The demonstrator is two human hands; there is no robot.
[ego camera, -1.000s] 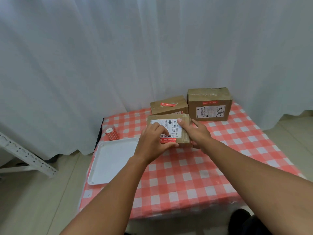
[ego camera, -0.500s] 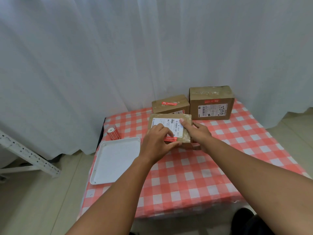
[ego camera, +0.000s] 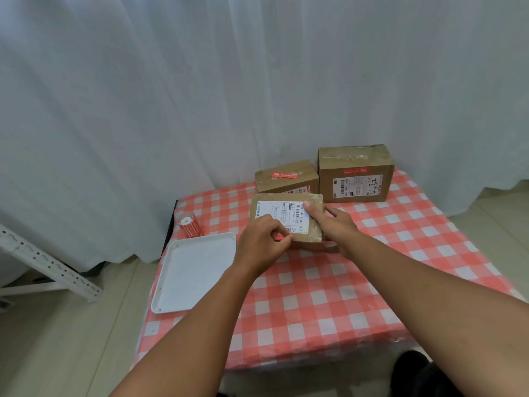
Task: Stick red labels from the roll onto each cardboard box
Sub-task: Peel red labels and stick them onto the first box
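A flat cardboard box (ego camera: 310, 224) with a white shipping label stands tilted up on the checked table, held between both hands. My left hand (ego camera: 262, 242) grips its near left corner and covers most of a red label (ego camera: 279, 235) there. My right hand (ego camera: 333, 226) holds the box's right side, thumb pressed on the white label. Behind it stand a low box (ego camera: 286, 176) with a red label on top and a taller box (ego camera: 355, 173) with a red label on its front. The roll of red labels (ego camera: 190, 225) lies at the table's left edge.
A white tray (ego camera: 191, 270) lies on the left part of the table, near the roll. The red-and-white checked cloth (ego camera: 343, 287) covers the table. A white curtain hangs behind, and a white metal rack bar (ego camera: 48, 265) leans at the far left on the floor.
The front box has been tipped more upright toward me between both hands. My left hand slid down over the red label at its near edge.
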